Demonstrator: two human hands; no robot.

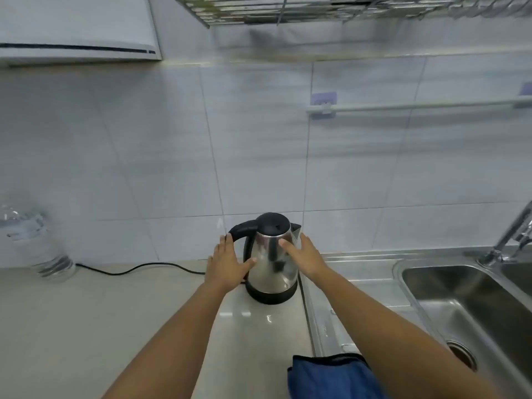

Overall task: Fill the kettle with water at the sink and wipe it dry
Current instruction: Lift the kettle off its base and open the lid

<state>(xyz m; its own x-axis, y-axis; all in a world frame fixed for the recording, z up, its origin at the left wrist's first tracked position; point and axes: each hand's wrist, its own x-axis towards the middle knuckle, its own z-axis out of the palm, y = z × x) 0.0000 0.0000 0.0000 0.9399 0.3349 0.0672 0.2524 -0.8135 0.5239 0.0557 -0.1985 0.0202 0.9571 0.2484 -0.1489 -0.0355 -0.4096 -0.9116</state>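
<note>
Stainless-steel kettle (272, 262) with black lid, handle and base, standing upright on the pale table (86, 326), close to the seam where the table meets the steel drainboard of the sink (466, 300). The handle points left, the spout right, toward the tiled wall behind. Left hand (227, 263), fingers spread wide and flat, lies beside the handle with the thumb tip touching or nearly touching the kettle body; it grips nothing. Right hand (302, 254), likewise open with fingers extended, rests against the right flank of the kettle just below the spout; no closed grasp is visible. A black power cord (138, 267) runs along the table from the left and disappears behind the left hand. A blue cloth (331, 378) lies at the near edge, straddling table and drainboard, partly under the right forearm. The faucet (509, 240) rises at the far right behind the basin. A clear plastic bottle (37, 243), blurred, stands at the far left by the wall. A towel rail (417, 106) and a wire dish rack (316, 8) are mounted above.
</note>
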